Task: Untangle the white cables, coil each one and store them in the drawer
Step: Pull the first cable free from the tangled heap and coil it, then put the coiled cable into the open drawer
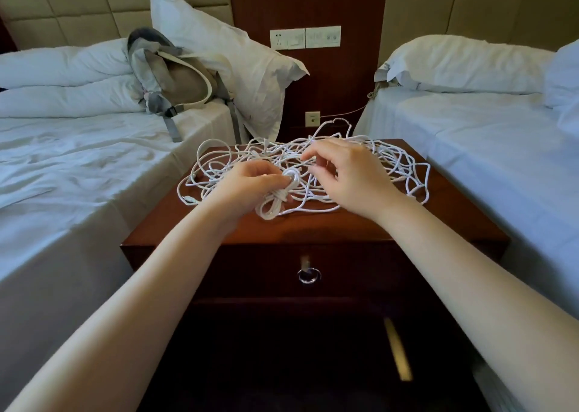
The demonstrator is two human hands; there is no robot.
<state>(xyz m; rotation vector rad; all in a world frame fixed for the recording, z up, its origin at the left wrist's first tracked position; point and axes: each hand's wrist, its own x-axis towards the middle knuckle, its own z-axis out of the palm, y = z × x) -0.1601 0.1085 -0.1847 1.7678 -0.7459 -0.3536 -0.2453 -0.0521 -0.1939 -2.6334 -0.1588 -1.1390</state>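
A loose tangle of white cables (391, 164) sprawls over the top of a dark wooden nightstand (313, 227). My left hand (250, 183) grips a small coiled bundle of white cable (277, 200) at the front of the tangle, thumb pressed on its knot. Just to the right, my right hand (347, 173) hovers over the tangle with fingers curled, pinching a strand near the bundle. Below the top, the drawer (250, 274) is closed, and a metal ring pull (309, 276) hangs at its middle.
A bed with a white sheet (78, 176) lies to the left, carrying a grey backpack (175, 79) and a pillow (225, 54). Another bed (485, 136) stands to the right. A wall socket panel (305, 37) sits behind the nightstand.
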